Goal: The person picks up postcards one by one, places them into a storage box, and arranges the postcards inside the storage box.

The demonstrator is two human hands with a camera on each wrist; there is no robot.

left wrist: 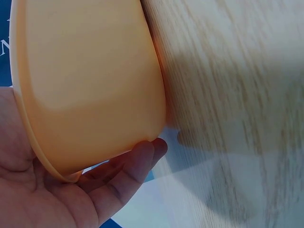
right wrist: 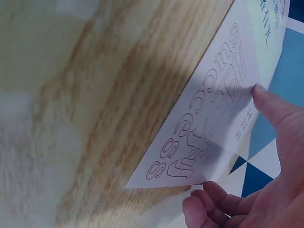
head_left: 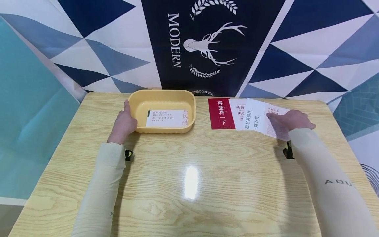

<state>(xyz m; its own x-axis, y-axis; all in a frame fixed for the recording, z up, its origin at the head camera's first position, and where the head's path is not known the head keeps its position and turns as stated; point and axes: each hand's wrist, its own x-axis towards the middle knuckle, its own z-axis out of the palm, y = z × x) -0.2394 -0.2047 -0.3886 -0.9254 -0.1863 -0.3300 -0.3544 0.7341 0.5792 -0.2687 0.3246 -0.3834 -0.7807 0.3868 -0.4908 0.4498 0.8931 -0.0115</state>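
Cards lie fanned in a row on the right half of the wooden worktop (head_left: 189,171); a red card (head_left: 219,113) sits at the left end, two white cards overlap beside it, and the rightmost white card (head_left: 273,123) lies under the right hand (head_left: 291,120); that grip is grasping the card, thumb on its printed face and fingers curled at its near edge; the left hand (head_left: 123,123) cups the left wall of a yellow tub (head_left: 163,97), fingers curved round its side; inside the tub rests another white card (head_left: 166,118).
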